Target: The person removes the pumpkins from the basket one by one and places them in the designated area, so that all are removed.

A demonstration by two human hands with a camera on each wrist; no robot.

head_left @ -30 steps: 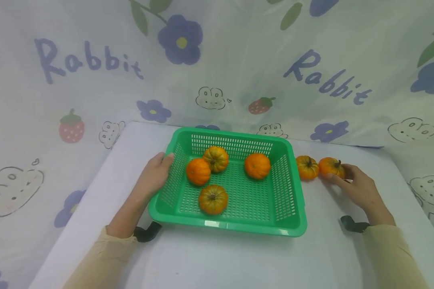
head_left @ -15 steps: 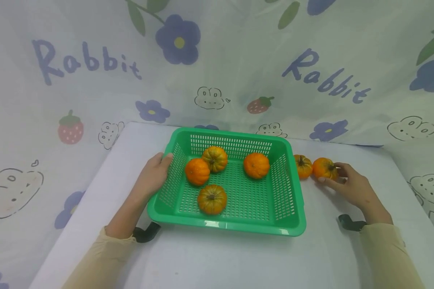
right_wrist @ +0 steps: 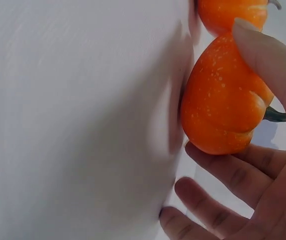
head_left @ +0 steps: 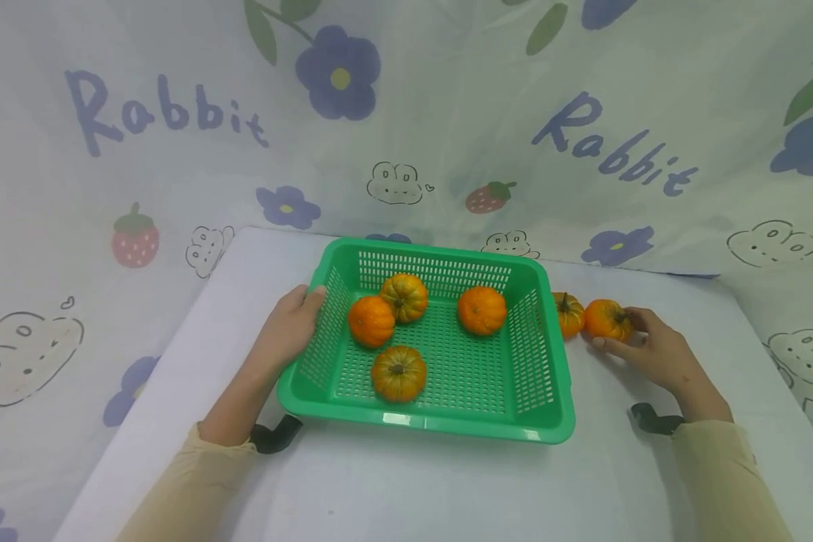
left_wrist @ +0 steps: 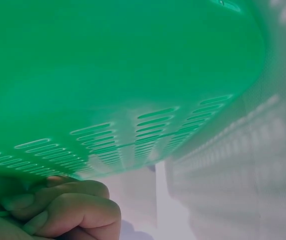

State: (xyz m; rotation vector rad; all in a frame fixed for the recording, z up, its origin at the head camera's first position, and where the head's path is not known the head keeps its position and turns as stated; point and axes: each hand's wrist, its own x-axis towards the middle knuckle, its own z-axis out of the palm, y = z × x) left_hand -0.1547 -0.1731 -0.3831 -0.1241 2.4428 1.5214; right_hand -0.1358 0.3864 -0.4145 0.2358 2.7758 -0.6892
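Observation:
A green plastic basket with slotted walls stands on the white table. My left hand grips its left rim; in the left wrist view the curled fingers show under the edge. Several small orange pumpkins lie inside: a pumpkin at the front, one at the right and a touching pair at the left. Right of the basket, my right hand holds a small pumpkin between thumb and fingers, low at the table. It touches another pumpkin, partly hidden behind the basket's rim.
A white cloth curtain printed with flowers, rabbits and strawberries hangs behind and beside the table. Dark curved pieces stick out by both wrists, one near the left sleeve and one near the right sleeve.
My right hand has moved left with its pumpkin. The pumpkin beside the basket has shifted slightly left, closer to the basket wall. The left hand and basket stay put.

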